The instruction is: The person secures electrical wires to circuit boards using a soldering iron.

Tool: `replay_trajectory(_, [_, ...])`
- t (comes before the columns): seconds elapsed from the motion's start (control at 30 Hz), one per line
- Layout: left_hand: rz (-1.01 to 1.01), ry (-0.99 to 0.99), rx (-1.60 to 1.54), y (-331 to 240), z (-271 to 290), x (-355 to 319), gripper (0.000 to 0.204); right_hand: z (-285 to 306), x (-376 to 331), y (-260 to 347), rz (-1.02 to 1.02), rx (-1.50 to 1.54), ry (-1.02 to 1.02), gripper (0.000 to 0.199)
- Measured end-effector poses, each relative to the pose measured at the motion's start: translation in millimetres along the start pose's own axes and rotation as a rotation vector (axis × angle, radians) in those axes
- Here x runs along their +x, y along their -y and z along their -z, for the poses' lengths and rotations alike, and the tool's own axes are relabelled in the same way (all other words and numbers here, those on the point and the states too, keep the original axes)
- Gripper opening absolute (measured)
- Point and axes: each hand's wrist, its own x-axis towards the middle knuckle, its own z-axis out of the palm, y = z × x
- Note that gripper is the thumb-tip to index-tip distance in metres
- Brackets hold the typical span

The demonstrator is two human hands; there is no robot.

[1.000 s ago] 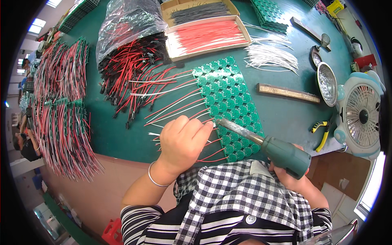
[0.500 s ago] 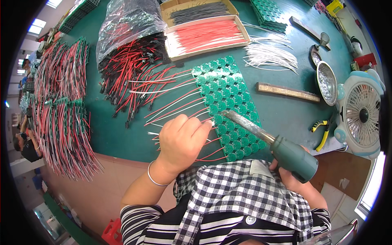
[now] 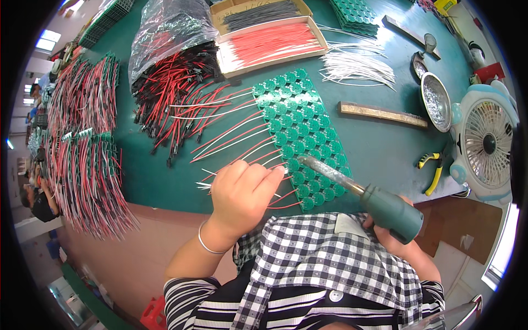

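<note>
A panel of round green circuit boards [image 3: 300, 132] lies before me, with red and white wires [image 3: 234, 140] running off its left edge. My left hand [image 3: 242, 192] is closed at that edge, thumb and forefinger pinched near the lower boards. White wire ends stick out on the hand's left side, so it appears to grip a white wire, though the fingers hide most of it. Gripped by its thick green handle, a soldering iron [image 3: 388, 212] is in my right hand [image 3: 393, 241], partly hidden behind the handle. The iron's tip is over the panel, right of my left fingertips; contact cannot be told.
Behind are a box of red wires [image 3: 272, 44], loose white wires [image 3: 357, 69] and a plastic bag [image 3: 170, 33] over red-black leads. On the right are a wooden bar [image 3: 382, 114], metal bowl [image 3: 437, 104], cutters [image 3: 434, 173] and a fan [image 3: 489, 144]. Wired boards [image 3: 88, 165] hang left.
The whole view has shifted slightly, with the table things a little up and left. The iron's tip sits slightly lower over the panel. Both hands keep their holds.
</note>
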Motion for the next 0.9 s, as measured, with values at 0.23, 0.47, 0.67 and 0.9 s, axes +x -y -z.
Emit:
replay_trajectory(0.23, [0.011,0.027,0.001,-0.8,-5.0,-4.7,0.028,-4.2,2.1,2.8,0.009,-0.016,0.007,0.019])
replay_trajectory(0.47, [0.009,0.041,-0.012,-0.7,-4.6,-3.4,0.028,-3.8,6.3,6.4,-0.052,0.050,0.054,0.018])
replay_trajectory(0.67, [0.002,0.042,-0.020,0.1,-5.1,-1.6,0.028,-6.3,7.4,4.5,-0.019,0.020,0.035,0.019])
replay_trajectory(0.9, [-0.014,0.041,-0.002,1.7,-5.1,-1.2,0.028,-6.5,4.4,1.5,0.011,-0.030,0.024,0.018])
